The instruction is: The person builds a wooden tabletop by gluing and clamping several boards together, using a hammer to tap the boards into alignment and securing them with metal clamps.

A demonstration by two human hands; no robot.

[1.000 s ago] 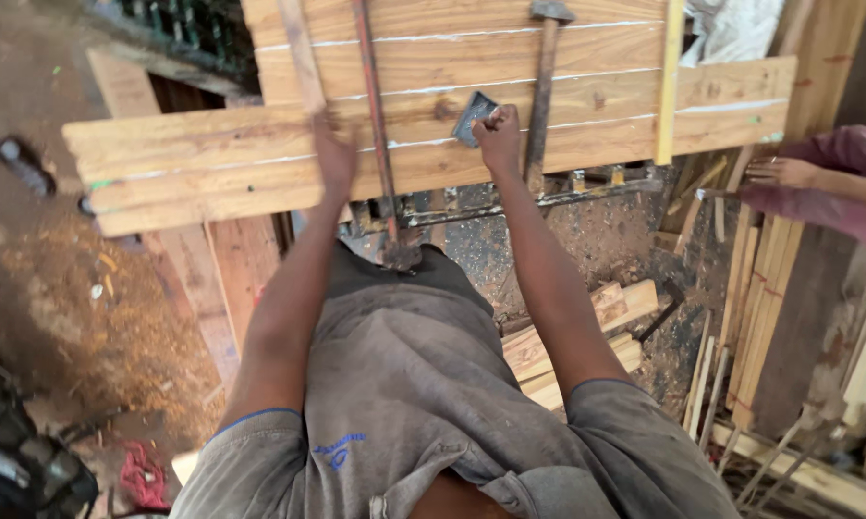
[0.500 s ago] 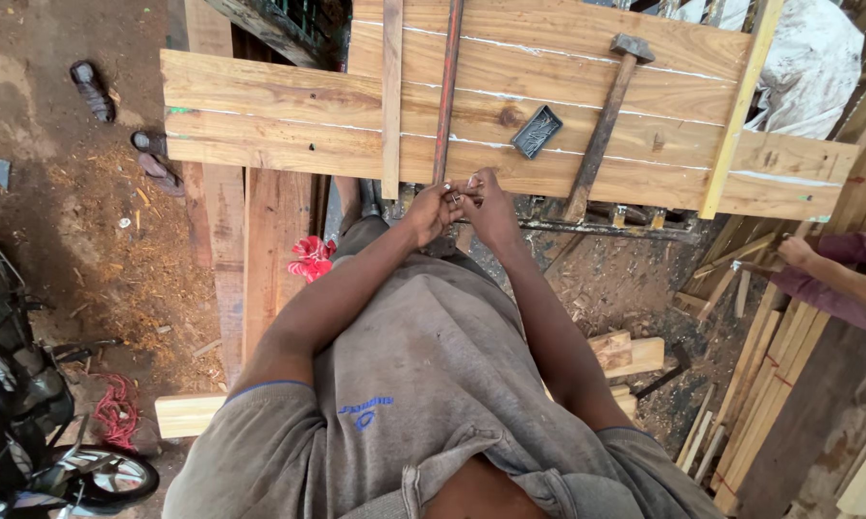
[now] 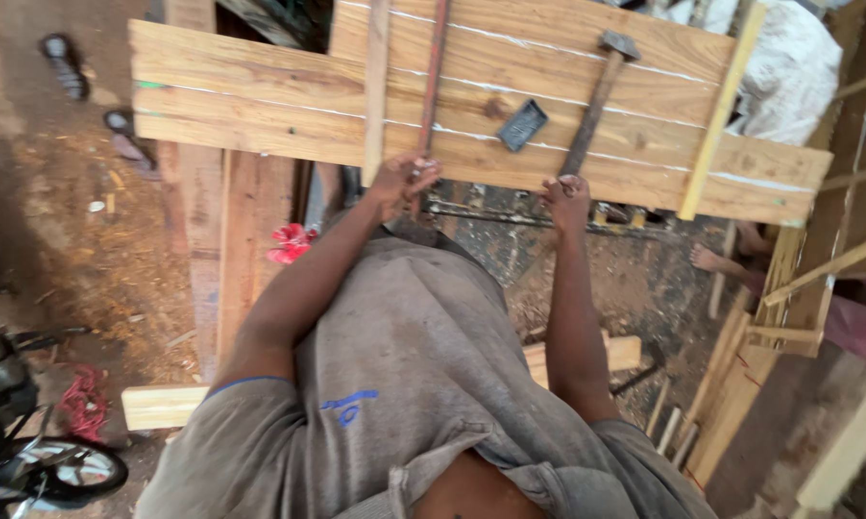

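A panel of pale wooden planks (image 3: 250, 96) lies across in front of me. My left hand (image 3: 402, 181) is at its near edge, fingers closed around the near end of a long reddish metal bar (image 3: 433, 82) that runs across the planks. To the right, my right hand (image 3: 567, 197) grips the handle end of a hammer (image 3: 591, 115), whose head points away from me. A small dark rectangular block (image 3: 524, 125) rests on the planks between bar and hammer.
A thin wooden strip (image 3: 375, 86) and a yellowish batten (image 3: 716, 115) cross the planks. Another person's bare foot (image 3: 711, 258) stands at the right among stacked timber. Sandals (image 3: 68, 62) and red cloth (image 3: 293, 242) lie on the dirt; a wheel (image 3: 58, 471) is at the lower left.
My right hand has left the small dark block, joined the left at the bar's end, then moved right to the hammer handle. The view has shifted left.
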